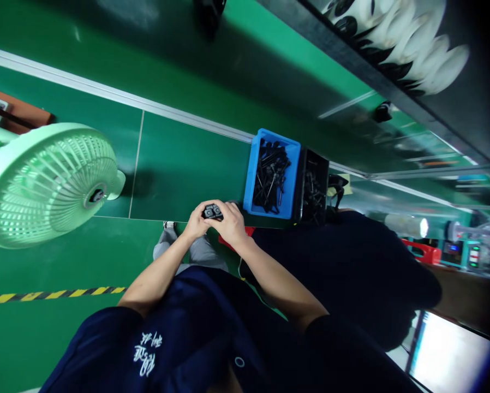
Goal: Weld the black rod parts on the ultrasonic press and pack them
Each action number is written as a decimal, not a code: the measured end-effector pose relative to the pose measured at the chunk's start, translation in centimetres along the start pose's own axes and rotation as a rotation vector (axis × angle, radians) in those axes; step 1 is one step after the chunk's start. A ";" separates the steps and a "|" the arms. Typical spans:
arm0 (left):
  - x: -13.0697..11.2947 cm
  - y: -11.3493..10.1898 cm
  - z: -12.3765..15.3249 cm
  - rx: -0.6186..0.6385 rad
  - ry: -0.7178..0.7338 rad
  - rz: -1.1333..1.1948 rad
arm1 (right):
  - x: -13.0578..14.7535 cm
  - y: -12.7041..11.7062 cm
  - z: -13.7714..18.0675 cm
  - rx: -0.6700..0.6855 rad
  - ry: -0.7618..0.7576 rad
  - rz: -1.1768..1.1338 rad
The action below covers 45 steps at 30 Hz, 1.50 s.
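Note:
At the front edge of the green table (pixel 179 180), both my hands are closed round small black parts (pixel 212 212). These look like little blocks with round marks on top, too small to name further. My left hand (pixel 196 222) grips them from the left, fingers curled round the far side. From the other side my right hand (pixel 231 222) holds them, thumb and fingers bent. Just to the right stands a blue bin (pixel 248 180) with a jumble of thin black parts (pixel 272 174) inside.
A pale green fan (pixel 52 185) stands at the left. Beside the blue bin is a black bin (pixel 324 164) of dark parts. Close on my right is another person in dark clothing (pixel 343 278). A shelf (pixel 351 60) with white and black pieces hangs overhead at the upper right.

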<state>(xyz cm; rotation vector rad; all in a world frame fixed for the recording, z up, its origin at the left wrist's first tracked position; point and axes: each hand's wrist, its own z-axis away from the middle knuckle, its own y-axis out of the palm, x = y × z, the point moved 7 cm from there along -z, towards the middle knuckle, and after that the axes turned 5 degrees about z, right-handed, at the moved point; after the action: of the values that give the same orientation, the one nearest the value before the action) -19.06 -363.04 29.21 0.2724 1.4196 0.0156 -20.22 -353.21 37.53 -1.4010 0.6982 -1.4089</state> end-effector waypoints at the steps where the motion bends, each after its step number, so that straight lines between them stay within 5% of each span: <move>1: 0.1 0.0 0.0 0.003 0.001 -0.002 | -0.1 0.1 0.0 0.000 0.000 0.007; 24: 2.0 0.6 -0.4 0.030 0.026 0.059 | -1.7 1.0 0.4 -0.053 -0.005 -0.059; 45: 2.6 0.3 -3.9 0.016 0.056 0.091 | -2.6 0.2 -2.9 -0.092 -0.006 -0.085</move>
<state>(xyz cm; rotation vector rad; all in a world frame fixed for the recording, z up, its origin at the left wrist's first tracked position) -22.43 -361.59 26.25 0.3514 1.4623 0.0872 -23.36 -351.58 35.89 -1.5219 0.7146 -1.4539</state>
